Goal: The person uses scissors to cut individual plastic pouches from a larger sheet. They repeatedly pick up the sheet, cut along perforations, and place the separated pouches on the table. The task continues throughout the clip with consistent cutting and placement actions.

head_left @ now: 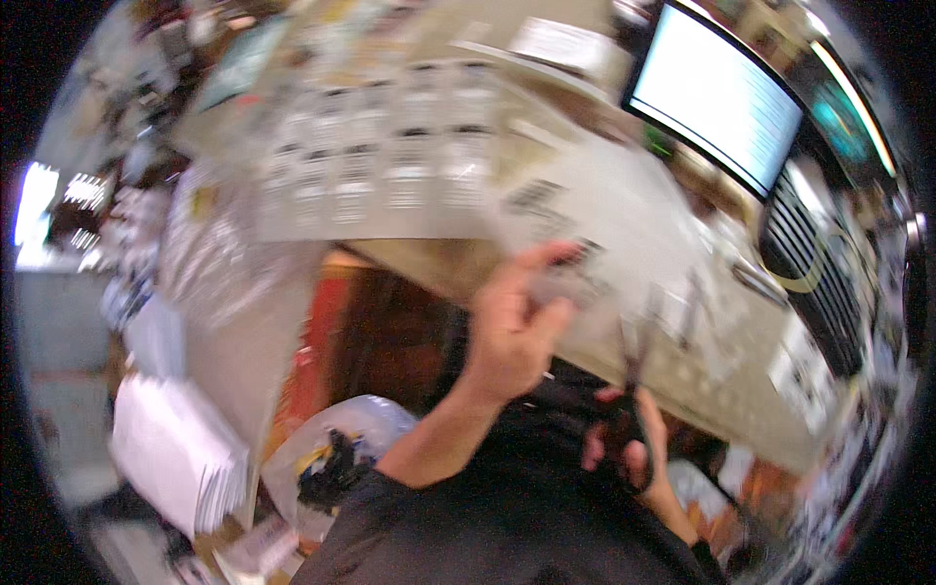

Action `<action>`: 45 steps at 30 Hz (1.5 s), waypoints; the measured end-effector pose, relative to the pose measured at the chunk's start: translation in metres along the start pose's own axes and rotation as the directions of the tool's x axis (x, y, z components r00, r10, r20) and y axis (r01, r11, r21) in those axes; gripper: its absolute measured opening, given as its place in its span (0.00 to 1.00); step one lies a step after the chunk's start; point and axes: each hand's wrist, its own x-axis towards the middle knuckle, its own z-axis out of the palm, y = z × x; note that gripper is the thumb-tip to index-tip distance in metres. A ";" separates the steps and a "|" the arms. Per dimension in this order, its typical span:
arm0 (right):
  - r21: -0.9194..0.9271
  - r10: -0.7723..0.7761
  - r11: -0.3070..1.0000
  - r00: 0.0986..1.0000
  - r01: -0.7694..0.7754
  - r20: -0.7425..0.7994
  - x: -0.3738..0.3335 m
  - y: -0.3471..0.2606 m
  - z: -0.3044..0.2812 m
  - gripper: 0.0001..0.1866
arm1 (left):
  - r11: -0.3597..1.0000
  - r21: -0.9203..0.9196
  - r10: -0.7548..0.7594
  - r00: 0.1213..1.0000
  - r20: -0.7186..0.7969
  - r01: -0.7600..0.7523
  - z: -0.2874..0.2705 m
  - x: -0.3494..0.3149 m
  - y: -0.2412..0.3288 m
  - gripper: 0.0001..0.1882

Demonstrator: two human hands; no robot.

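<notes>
My right hand [629, 439] is wrapped round the dark handles of a pair of scissors [636, 356], low in front of my body. Their blades point up and away, toward the desk edge. My left hand [517, 327] is curled, thumb and forefinger bent toward each other at the near edge of a pale, see-through printed sheet [634, 205]. A greyish bit of the sheet seems to lie between those fingers, though motion blur smears it. Farther left, a larger sheet [390, 156] with rows of dark and white printed blocks lies on the desk.
A lit monitor [717, 93] and a black keyboard [809, 263] stand at the right. Crumpled clear plastic [219, 244] lies at the left, above a stack of white paper [180, 453]. A lined bin [341, 453] with scraps sits below the desk's edge.
</notes>
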 end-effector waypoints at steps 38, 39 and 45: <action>-0.067 0.065 0.996 0.981 -0.054 0.181 -0.013 0.035 -0.008 0.39 | 0.975 0.067 -0.215 0.975 0.058 0.211 0.000 -0.016 -0.011 0.28; -0.047 0.064 0.997 0.983 -0.057 0.172 -0.011 0.036 -0.007 0.39 | 0.973 0.054 -0.229 0.972 0.053 0.226 0.001 -0.017 -0.011 0.28; 0.075 0.032 0.996 0.992 -0.041 0.120 -0.004 0.042 0.011 0.38 | 0.973 0.065 -0.225 0.974 0.024 0.223 0.001 -0.032 -0.014 0.30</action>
